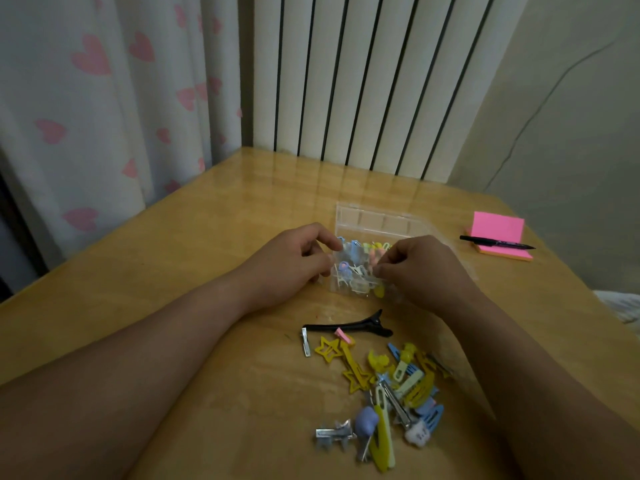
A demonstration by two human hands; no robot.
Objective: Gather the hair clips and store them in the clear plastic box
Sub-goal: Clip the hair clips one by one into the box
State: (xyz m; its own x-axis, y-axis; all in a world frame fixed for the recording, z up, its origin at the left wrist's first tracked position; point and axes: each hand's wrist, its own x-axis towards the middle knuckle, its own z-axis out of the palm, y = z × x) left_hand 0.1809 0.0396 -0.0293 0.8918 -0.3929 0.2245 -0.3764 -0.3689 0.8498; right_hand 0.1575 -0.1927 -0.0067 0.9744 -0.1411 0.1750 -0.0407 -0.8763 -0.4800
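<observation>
Nearest the camera, a loose heap of hair clips [388, 400] is spread on the wooden table [173, 258], below the right hand [420, 268] and between the two forearms; yellow, blue and silver pieces are seen in it. A long black clip [348, 327] lies just above the heap, under both hands. The clear plastic box [377, 220] is held between the hands, its lid raised behind them, and small coloured clips are seen inside it. The left hand [287, 265] is closed on the box's left edge, thumb and fingers pinched. The right hand is pinched at the box's right side; whether a clip or the box wall is gripped cannot be told. Bare tabletop is left open to the left of the left hand, up to the table's edge by the curtain [104, 116]. To the right of the right hand, a pink sticky-note pad [498, 230] with a pen [495, 242] across it lies near the far edge.
</observation>
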